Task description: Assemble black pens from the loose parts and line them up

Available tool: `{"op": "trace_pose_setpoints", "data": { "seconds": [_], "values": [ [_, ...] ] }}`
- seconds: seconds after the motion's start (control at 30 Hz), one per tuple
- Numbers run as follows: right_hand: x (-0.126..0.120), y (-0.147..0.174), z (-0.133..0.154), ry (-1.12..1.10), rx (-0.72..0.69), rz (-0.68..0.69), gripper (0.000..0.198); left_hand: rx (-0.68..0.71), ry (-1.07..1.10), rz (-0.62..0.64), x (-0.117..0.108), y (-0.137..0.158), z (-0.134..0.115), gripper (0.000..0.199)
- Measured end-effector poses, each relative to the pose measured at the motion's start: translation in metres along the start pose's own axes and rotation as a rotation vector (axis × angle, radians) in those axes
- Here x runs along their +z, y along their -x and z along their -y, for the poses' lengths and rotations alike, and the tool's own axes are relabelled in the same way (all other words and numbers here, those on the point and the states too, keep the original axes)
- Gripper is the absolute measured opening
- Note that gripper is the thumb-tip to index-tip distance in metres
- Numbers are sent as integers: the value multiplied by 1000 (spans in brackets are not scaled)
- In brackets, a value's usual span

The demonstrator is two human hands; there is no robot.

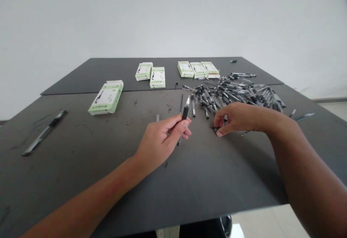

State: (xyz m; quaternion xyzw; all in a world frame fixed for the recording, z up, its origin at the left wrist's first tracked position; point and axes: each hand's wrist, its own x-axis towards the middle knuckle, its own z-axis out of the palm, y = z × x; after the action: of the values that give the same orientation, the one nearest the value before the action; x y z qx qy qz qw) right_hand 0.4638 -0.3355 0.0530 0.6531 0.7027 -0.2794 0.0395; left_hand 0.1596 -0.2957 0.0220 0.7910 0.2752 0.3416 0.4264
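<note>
Pen (185,112) in left hand (159,138), box labels (107,98) illegible

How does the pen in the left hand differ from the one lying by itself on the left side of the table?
The held pen is gripped in the left hand, pointy end upmost in the view; the lone pen lies on the table. The fingers hide part of the held pen, while the lone pen shows its whole length. Both have a black grip section.
</note>
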Motion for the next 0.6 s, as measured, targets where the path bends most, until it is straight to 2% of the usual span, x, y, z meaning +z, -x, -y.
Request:
{"op": "trace_pose_setpoints", "data": {
  "seconds": [0.17,0.3,0.6],
  "values": [
    [-6,-6,-3,12,-5,-35,31,192,-188,55,0,3,6,20],
    [-7,-8,-9,19,9,-61,35,348,-333,51,-1,4,13,19],
    [-10,-7,-8,39,40,-100,33,300,-369,16,-2,4,11,11]
  ]
}}
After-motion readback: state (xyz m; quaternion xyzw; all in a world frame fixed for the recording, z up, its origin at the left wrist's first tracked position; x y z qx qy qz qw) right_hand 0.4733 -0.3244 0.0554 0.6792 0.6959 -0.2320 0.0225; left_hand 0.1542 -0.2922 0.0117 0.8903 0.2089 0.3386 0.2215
